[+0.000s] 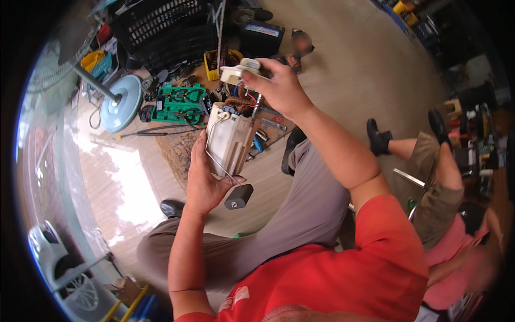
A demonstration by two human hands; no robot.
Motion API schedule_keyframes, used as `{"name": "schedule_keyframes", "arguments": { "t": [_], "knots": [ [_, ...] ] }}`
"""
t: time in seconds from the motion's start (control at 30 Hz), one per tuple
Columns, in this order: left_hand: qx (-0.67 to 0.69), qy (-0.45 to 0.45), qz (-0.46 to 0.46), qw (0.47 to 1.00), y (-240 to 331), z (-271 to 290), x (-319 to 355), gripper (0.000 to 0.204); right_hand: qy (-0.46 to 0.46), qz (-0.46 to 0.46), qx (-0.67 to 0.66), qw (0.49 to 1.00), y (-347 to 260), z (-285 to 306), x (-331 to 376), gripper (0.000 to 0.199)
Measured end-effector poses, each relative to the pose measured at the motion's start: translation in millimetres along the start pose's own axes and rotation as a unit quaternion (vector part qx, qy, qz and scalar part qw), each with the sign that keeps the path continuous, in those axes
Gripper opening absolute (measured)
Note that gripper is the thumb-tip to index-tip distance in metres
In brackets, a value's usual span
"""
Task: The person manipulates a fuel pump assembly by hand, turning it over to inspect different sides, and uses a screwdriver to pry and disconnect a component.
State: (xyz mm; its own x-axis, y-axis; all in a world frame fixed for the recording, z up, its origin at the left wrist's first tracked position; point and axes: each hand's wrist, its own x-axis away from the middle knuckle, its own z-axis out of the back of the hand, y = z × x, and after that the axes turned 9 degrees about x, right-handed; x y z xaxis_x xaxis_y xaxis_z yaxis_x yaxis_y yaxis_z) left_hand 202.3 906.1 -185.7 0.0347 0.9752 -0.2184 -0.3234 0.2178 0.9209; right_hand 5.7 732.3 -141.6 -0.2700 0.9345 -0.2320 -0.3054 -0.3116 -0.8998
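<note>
Between my hands is a fuel pump module with an off-white plastic housing [228, 139]. My left hand [205, 182] is closed around the housing's lower left side. From the housing a thin bent wire arm runs down to a black float [238, 197], which hangs beside my left thumb. Higher up, my right hand [279, 88] grips the module's cream top flange [236, 72]. The flange stands apart from the housing, and a spring rod [257, 102], a ribbed brown hose and red wires show in the gap. My right fingertips are partly hidden by the flange.
On the floor, a green tool case [179, 104] lies open with pliers in it. Around it are a fan with a pale blue base [122, 102], a black crate [166, 35], a yellow bin [212, 64] and loose tools on cardboard [174, 153]. Another person [440, 214] sits at the right.
</note>
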Motion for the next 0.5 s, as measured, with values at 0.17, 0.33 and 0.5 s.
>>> {"name": "schedule_keyframes", "arguments": {
  "t": [0.17,0.33,0.5],
  "knots": [
    [0.11,0.049,0.042,0.992,-26,-19,11,0.113,-0.076,-0.02,0.089,0.993,-38,7,4,0.047],
    [0.409,0.008,0.141,0.902,-23,-11,13,0.106,-0.055,0.044,0.005,0.997,-20,19,-11,0.04],
    [0.578,-0.002,0.203,0.79,-26,9,19,0.102,-0.043,0.042,-0.067,0.996,-40,36,1,0.029]
  ]
}}
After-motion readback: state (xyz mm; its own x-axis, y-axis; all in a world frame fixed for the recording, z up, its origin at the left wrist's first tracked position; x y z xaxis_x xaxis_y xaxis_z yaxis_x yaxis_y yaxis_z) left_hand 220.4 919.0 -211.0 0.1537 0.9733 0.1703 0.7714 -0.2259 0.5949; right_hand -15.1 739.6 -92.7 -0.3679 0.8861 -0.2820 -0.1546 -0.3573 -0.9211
